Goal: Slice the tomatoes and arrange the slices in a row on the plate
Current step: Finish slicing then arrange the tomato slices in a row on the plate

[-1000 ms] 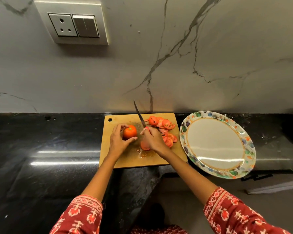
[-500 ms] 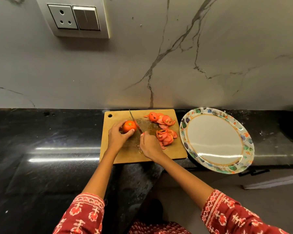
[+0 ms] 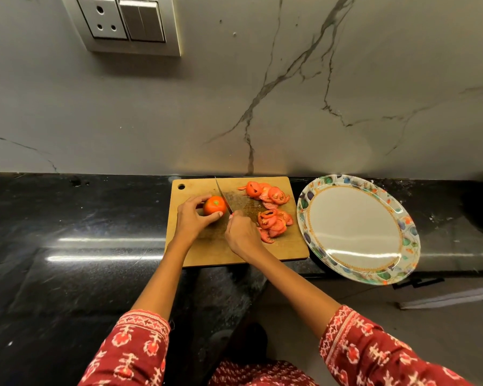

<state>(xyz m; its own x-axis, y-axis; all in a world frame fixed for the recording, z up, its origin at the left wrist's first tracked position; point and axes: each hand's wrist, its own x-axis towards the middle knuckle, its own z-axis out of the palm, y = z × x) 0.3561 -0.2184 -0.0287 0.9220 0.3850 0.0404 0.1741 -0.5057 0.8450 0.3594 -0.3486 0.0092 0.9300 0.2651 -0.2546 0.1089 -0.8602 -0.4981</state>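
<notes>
**On the cutting board: knife set against a whole tomato**

On a wooden cutting board (image 3: pixel 207 246), the left hand (image 3: pixel 191 218) curls its fingers and thumb around a whole tomato (image 3: pixel 214 205), stem scar facing up. The right hand (image 3: pixel 241 232) clenches the handle of a knife (image 3: pixel 223 195). Its blade runs away from the person, touching the tomato's right side, just beyond the left thumb. Two heaps of slices (image 3: pixel 272 221) lie further right. The plate (image 3: pixel 402 218), beside the board, holds nothing yet.

Black polished worktop (image 3: pixel 81 246) carries a wooden cutting board (image 3: pixel 207 252) centre, with the floral-rimmed plate (image 3: pixel 407 238) just right, overhanging the near edge.
</notes>
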